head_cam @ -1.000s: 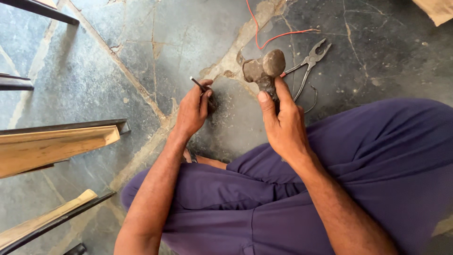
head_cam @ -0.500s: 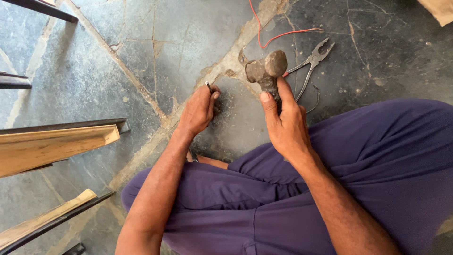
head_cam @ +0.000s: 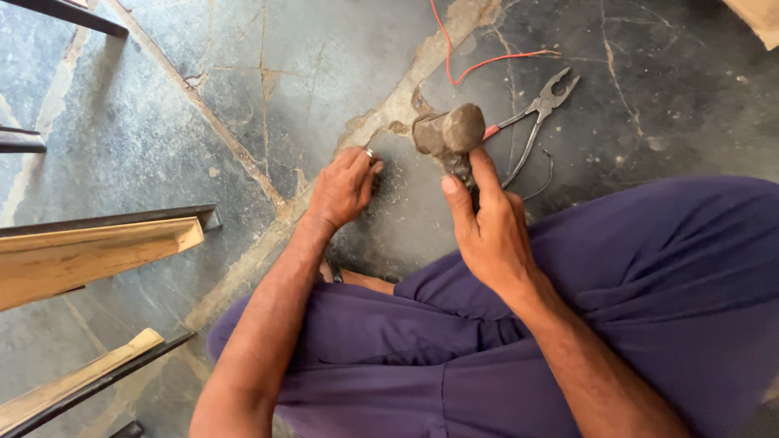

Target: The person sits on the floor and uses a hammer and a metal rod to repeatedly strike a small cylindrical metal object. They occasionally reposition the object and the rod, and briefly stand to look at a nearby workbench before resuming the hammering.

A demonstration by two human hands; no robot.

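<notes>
My right hand [head_cam: 491, 235]: fingers wrapped tight round hammer [head_cam: 449, 134] handle, head raised above cracked stone floor [head_cam: 324, 73]. My left hand [head_cam: 342, 188]: fingertips pinched narrow on small metal piece [head_cam: 370, 152], pressed to floor just left of hammer head; piece mostly hidden, kind unclear. Pliers [head_cam: 535, 113] on floor right of hammer, jaws apart. Red wire [head_cam: 479, 61] beyond. Wooden strips [head_cam: 89, 251] at my left.

The hammer [head_cam: 448, 134] in my right hand [head_cam: 487, 235] has a dull, pitted metal head, rough and matt. The floor [head_cam: 324, 73] is grey stone, cracked, with pale gritty mortar. The pliers [head_cam: 535, 113] are worn bare metal. My trousers [head_cam: 633, 292] are soft matt purple cloth.
</notes>
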